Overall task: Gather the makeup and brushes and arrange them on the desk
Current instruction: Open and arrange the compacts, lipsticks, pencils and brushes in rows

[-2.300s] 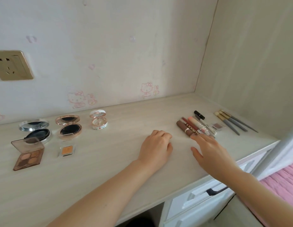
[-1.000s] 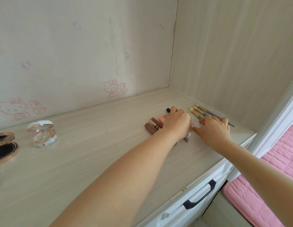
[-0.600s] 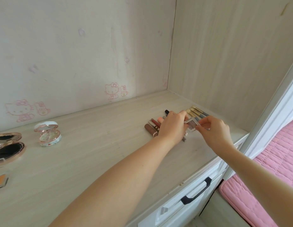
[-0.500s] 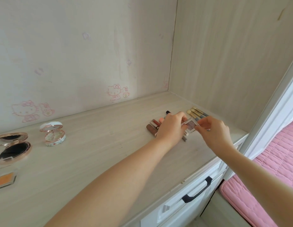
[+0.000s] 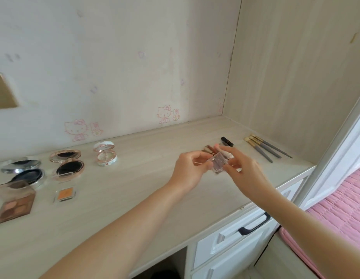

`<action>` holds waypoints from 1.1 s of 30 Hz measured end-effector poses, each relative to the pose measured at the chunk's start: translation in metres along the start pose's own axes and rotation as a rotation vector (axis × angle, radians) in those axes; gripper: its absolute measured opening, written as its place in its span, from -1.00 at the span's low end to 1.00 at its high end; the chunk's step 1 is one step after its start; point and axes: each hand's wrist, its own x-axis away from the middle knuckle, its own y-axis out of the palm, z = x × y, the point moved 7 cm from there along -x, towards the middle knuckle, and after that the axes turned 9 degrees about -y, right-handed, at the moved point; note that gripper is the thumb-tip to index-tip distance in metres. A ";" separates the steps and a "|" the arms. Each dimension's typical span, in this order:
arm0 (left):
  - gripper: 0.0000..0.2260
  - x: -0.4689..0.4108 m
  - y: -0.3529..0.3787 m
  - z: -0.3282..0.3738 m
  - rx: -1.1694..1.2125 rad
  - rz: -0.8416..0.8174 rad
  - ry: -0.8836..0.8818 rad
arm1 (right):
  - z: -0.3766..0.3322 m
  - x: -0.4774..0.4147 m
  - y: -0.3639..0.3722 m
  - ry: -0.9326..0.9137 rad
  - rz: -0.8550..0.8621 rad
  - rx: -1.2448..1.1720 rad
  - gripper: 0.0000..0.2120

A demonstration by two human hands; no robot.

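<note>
A small clear square eyeshadow case [image 5: 219, 163] with a mauve pan is lifted above the desk [image 5: 122, 190]. My left hand [image 5: 190, 171] pinches its left side and my right hand [image 5: 244, 170] pinches its right side. Behind my hands lie several lip glosses and tubes [image 5: 210, 150], partly hidden, and a black tube [image 5: 227, 141]. Three brushes [image 5: 264, 148] lie at the far right. At the left stand a silver compact [image 5: 24, 171], a rose-gold compact [image 5: 67, 165] and a white round compact [image 5: 105, 156], all open, plus a brown palette [image 5: 15, 207] and an orange single pan [image 5: 65, 194].
The wallpapered back wall and a wood side panel [image 5: 295, 77] enclose the desk at the right corner. White drawers with a black handle [image 5: 253, 228] sit under the front edge. A pink bed cover [image 5: 340, 214] lies to the right. A wall socket [image 5: 3, 91] is at the far left.
Both hands lifted the small eyeshadow case from among the tubes and brought it left, toward me. The view swung left, so the compacts and palettes at the left show again.
</note>
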 end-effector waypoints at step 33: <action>-0.75 0.136 -0.194 -0.063 0.699 0.059 -0.384 | -0.166 0.012 0.171 -0.319 -0.219 -0.116 -0.61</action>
